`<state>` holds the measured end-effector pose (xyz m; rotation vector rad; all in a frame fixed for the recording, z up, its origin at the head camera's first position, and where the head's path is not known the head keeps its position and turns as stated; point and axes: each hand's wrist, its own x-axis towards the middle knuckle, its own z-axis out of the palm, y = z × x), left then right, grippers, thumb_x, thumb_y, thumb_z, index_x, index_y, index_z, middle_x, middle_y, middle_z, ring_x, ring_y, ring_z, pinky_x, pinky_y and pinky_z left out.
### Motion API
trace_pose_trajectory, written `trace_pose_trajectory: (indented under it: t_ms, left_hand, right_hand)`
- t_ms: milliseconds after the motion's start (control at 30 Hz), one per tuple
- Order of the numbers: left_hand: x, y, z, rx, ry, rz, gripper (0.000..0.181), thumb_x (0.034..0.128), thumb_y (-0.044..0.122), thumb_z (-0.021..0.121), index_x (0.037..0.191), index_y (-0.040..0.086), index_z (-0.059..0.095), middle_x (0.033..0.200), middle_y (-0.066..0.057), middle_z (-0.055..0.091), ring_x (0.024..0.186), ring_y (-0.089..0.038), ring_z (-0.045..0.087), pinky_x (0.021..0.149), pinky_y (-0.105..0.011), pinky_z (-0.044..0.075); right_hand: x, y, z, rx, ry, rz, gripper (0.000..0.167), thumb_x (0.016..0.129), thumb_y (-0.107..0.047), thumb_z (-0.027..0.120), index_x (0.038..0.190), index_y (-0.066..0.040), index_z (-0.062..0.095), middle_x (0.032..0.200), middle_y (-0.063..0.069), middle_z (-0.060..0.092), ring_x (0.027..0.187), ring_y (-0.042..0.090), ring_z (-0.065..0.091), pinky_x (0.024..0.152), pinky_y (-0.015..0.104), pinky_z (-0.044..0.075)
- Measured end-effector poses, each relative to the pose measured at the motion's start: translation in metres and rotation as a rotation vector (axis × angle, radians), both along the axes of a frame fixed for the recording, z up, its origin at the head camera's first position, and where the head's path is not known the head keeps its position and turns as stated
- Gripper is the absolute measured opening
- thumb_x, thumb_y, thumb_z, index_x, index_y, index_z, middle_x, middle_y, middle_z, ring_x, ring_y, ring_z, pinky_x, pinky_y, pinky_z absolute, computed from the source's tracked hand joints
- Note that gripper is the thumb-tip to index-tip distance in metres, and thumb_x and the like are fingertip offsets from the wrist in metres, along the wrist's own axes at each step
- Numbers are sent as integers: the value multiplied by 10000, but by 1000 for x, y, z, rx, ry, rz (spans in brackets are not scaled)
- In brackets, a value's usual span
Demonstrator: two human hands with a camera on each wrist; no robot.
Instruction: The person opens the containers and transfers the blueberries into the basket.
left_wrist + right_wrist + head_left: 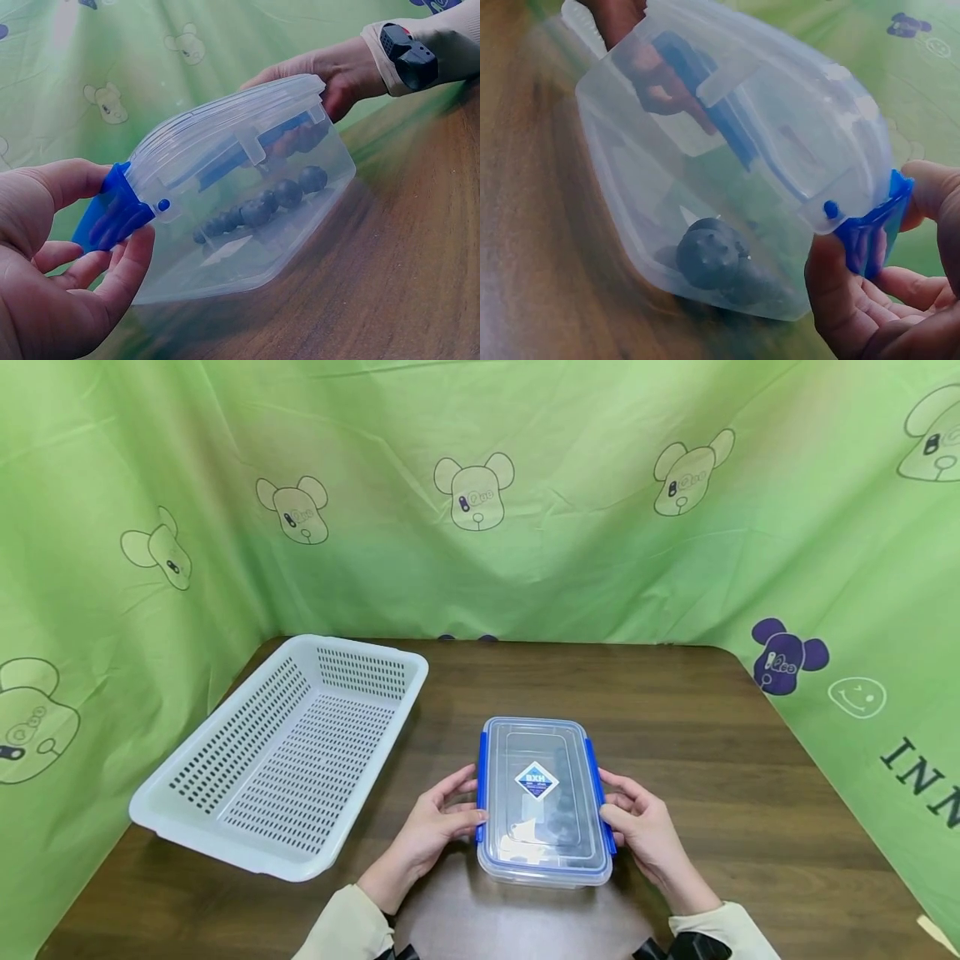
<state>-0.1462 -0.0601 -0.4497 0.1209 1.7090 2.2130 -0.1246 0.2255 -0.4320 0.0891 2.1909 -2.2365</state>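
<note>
Clear of the desk's point(735, 777) far edge, left grip point(437, 822) and right grip point(645, 823) pinch clips point(483, 768) on the box point(543, 739); uneven pulling could tip it.

The lower words point(537, 789) on the sticker point(536, 776) are too small to read. Dark balls point(257, 211) inside the box point(195, 274) look blurred; I cannot tell their kind. In the left wrist view, the left edge cuts the left hand point(56, 274).
</note>
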Motion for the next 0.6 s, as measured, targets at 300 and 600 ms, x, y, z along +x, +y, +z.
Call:
trace_pose_trajectory:
  t_ms: [300, 600]
  left_hand:
    - [1, 1, 2, 27, 4, 4, 715, 849, -62, 724, 1482, -42, 392, 1323, -190, 534, 944, -164, 675, 705, -230, 588]
    - [2, 2, 4, 25, 0, 9, 713, 855, -66, 718, 1485, -41, 385, 1332, -194, 535, 948, -166, 674, 712, -238, 591]
  right_hand:
    - [0, 0, -2, -8, 36, -16, 512, 835, 162, 551, 1340, 175, 468, 792, 26, 701, 593, 107, 631, 443, 196, 515]
    - [0, -2, 0, 5, 48, -39, 533, 819, 177, 563, 1338, 213, 446, 775, 26, 712, 600, 125, 658, 450, 244, 553]
